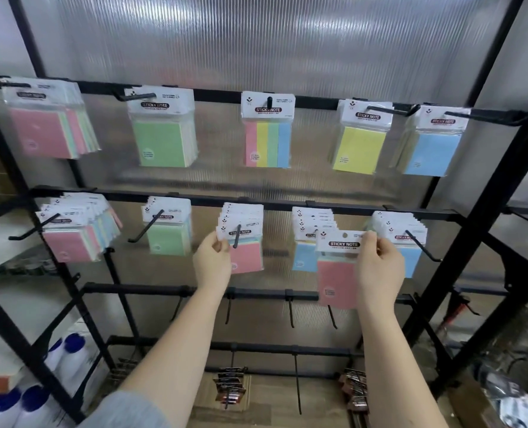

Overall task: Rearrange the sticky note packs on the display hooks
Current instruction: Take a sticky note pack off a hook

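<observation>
The right hand [380, 267] pinches the header card of a pink sticky note pack [338, 273], held free of any hook in front of the blue stack just behind it. The left hand [213, 261] pinches the corner of the front pack on the middle hook [237, 239], where a pink-fronted stack [245, 242] hangs.

The loose pack probably belongs with that pink stack. To hang it well, carry it level toward the left hand, line its punched hole with the upturned hook tip, and let the left fingers steady the stack so it does not swing.

Between the hands is open air; the only edge to mind is the hook tip itself. Below both wrists bare hooks jut out. Beyond the hands, the upper row [267, 134] hangs well apart; whether its stacks are sorted I cannot tell.
</observation>
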A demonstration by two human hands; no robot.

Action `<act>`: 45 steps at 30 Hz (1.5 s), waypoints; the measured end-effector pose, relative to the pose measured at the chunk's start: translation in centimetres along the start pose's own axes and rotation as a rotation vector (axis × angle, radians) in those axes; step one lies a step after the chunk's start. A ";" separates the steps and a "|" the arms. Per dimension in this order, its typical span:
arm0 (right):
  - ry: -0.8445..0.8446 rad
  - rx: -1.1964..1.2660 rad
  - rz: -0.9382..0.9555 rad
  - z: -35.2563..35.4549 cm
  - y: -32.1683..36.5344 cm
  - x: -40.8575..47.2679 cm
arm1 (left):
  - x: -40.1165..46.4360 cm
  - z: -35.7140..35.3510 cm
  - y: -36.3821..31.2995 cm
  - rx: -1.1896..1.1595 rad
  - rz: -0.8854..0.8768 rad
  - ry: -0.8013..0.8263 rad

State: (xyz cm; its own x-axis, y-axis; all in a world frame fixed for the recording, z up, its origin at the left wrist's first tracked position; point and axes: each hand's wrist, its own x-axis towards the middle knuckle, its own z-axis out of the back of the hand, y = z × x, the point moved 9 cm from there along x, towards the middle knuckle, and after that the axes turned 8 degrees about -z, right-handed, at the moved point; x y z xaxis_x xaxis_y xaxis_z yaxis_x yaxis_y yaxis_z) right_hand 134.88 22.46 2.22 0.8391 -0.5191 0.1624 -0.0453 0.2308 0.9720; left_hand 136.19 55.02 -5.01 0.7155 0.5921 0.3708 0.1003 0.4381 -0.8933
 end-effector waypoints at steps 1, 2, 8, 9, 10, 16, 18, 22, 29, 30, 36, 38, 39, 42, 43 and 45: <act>-0.007 0.007 0.006 0.1 0.2 0.1 | -0.4 0.1 0.2 0.009 0.019 -0.030; -0.008 0.017 0.012 0.2 0.5 0.1 | -0.6 0.2 0.6 0.001 0.046 -0.050; -0.011 0.066 0.063 0.4 1.9 -0.2 | -0.5 -1.5 1.4 -0.078 0.105 0.070; -0.012 0.072 0.077 0.3 2.1 -0.4 | -0.4 -1.5 1.2 -0.079 0.101 0.080; -0.011 0.078 0.090 0.4 2.2 -0.6 | -0.4 -1.4 1.0 -0.073 0.095 0.087; 0.007 0.068 0.173 0.6 3.2 -1.8 | -1.0 0.3 0.0 -0.050 0.069 0.047; -0.018 0.076 0.194 1.1 3.5 -2.3 | -1.4 1.2 -0.3 -0.037 0.047 0.034; -0.069 0.134 0.228 2.3 4.2 -3.6 | -1.8 2.8 -1.1 0.002 -0.036 0.072; -0.081 0.185 0.286 3.6 5.3 -5.5 | -2.7 5.2 -3.4 0.068 -0.136 0.157; -0.078 0.183 0.288 3.8 5.4 -5.6 | -2.9 5.6 -3.6 0.081 -0.134 0.156; -0.080 0.184 0.284 5.0 4.7 -5.8 | -4.5 8.9 -4.5 0.140 -0.115 0.047; -0.090 0.198 0.286 5.7 4.3 -5.8 | -5.5 10.2 -4.6 0.147 -0.102 -0.011; -0.086 0.199 0.286 5.8 4.2 -5.8 | -6.1 10.8 -4.6 0.156 -0.099 -0.037; -0.019 0.194 0.263 5.7 3.8 -5.7 | -7.9 12.6 -4.8 0.208 -0.089 -0.097; 0.012 0.193 0.248 5.5 3.6 -5.7 | -8.4 13.2 -4.8 0.218 -0.081 -0.118; 0.067 0.203 0.210 4.9 3.2 -5.9 | -9.3 14.4 -5.0 0.235 -0.073 -0.151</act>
State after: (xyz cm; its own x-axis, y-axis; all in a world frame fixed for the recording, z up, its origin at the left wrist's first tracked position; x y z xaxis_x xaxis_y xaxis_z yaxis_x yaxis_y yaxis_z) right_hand 127.10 22.22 5.24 0.8334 -0.4206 0.3586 -0.3237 0.1546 0.9335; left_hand 119.13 57.07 -0.34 0.5998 0.6393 0.4812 -0.0281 0.6179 -0.7858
